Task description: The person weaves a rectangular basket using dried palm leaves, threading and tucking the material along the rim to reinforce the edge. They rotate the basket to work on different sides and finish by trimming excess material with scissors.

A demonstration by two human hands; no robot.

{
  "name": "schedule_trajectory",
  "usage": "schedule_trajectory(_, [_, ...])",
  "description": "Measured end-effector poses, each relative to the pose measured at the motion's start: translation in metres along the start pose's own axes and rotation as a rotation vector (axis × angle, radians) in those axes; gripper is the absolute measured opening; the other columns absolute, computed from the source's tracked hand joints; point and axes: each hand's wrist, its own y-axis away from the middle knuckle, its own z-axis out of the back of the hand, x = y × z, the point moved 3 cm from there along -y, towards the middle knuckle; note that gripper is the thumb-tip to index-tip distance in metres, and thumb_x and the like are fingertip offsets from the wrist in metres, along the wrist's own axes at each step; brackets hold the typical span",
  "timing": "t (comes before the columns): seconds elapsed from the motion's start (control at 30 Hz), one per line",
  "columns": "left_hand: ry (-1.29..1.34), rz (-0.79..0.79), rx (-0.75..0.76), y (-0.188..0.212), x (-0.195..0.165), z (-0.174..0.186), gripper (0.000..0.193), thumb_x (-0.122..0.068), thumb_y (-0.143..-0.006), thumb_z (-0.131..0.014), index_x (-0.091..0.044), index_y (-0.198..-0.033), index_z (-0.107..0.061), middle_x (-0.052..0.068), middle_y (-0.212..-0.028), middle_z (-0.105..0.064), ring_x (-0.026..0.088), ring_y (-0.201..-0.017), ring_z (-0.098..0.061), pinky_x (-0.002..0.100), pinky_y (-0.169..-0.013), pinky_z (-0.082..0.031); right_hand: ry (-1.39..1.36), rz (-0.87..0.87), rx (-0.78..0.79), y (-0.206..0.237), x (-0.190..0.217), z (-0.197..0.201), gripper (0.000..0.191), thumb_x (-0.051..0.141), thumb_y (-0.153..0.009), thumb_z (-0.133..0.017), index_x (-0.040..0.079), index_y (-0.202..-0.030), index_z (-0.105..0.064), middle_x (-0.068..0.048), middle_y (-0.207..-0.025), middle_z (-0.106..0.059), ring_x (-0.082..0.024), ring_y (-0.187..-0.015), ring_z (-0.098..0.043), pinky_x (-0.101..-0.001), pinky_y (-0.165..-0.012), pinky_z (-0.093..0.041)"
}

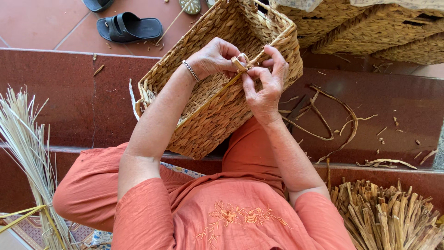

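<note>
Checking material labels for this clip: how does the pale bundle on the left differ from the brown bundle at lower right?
The pale bundle is made of thin, straight, cream stalks that fan upward; the brown bundle is made of thick, flat, crinkled tan strips cut short. The pale one is beside the person's left knee, the brown one by the right elbow. Both are dried plant fibre, loose and untouched by either hand.

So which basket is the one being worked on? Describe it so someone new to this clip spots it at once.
Start at the person's orange-clad lap: a rectangular woven basket lies tilted there, its rim pinched between the left hand and right hand, which grip a loose straw strand. Unlike the stacked baskets behind, it lies alone with its opening facing away.
</note>
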Motion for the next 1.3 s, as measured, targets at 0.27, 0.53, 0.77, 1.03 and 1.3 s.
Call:
schedule_trajectory(0.27, [0.089, -0.067, -0.017, 0.015, 0.001, -0.003, 0.025, -0.014, -0.094, -0.078, -0.003, -0.115, -0.073, 0.002, -0.091, -0.075, 0.006, -0.077, -0.068, 0.023, -0.069, -0.059, 0.097, 0.119, 0.007, 0.000, -0.007, -0.005, 0.012, -0.002, -0.074, -0.068, 0.005, -0.074, -0.058, -0.017, -0.148, -0.051, -0.029, -0.128, -0.047, -0.0428, -0.112, -0.041])
schedule_trajectory(0.53, [0.005, -0.158, -0.122, 0.026, 0.001, -0.019, 0.022, -0.018, -0.098, -0.073, -0.005, -0.115, -0.076, -0.004, -0.092, -0.072, 0.002, -0.080, -0.062, 0.019, -0.073, -0.055, 0.023, 0.058, 0.199, 0.055, -0.025, 0.011, 0.014, -0.002, -0.077, -0.065, 0.004, -0.080, -0.053, -0.011, -0.090, -0.064, -0.025, -0.086, -0.064, -0.0375, -0.073, -0.056])
schedule_trajectory(0.77, [-0.637, -0.397, -0.419, 0.037, -0.017, -0.037, 0.017, -0.016, -0.092, -0.081, -0.007, -0.106, -0.075, -0.001, -0.088, -0.066, 0.009, -0.076, -0.066, 0.024, -0.071, -0.057, -0.647, -0.591, 0.395, 0.049, -0.029, 0.015, 0.034, 0.012, -0.082, -0.071, 0.006, -0.112, -0.056, 0.000, -0.096, -0.066, -0.009, -0.084, -0.064, -0.0271, -0.071, -0.058])
schedule_trajectory(1.03, [-0.733, -0.416, -0.497, 0.075, -0.008, -0.030, 0.058, -0.018, -0.092, -0.076, -0.004, -0.141, -0.049, 0.019, -0.101, -0.068, 0.033, -0.089, -0.069, 0.044, -0.077, -0.058, -0.393, -0.478, 0.460, 0.028, -0.046, -0.033, 0.032, 0.022, -0.111, -0.059, 0.006, -0.083, -0.060, 0.000, -0.068, -0.058, -0.008, -0.058, -0.052, -0.0275, -0.051, -0.046])
schedule_trajectory(1.3, [-0.904, -0.251, -0.721, 0.061, 0.029, -0.042, 0.019, -0.031, -0.106, -0.058, -0.013, -0.109, -0.061, 0.021, -0.075, -0.070, 0.044, -0.074, -0.069, 0.057, -0.064, -0.054, 0.045, 0.044, 0.163, 0.030, -0.004, -0.031, 0.030, 0.020, -0.108, -0.062, 0.003, -0.084, -0.054, -0.015, -0.073, -0.059, -0.034, -0.065, -0.059, -0.0446, -0.060, -0.047])
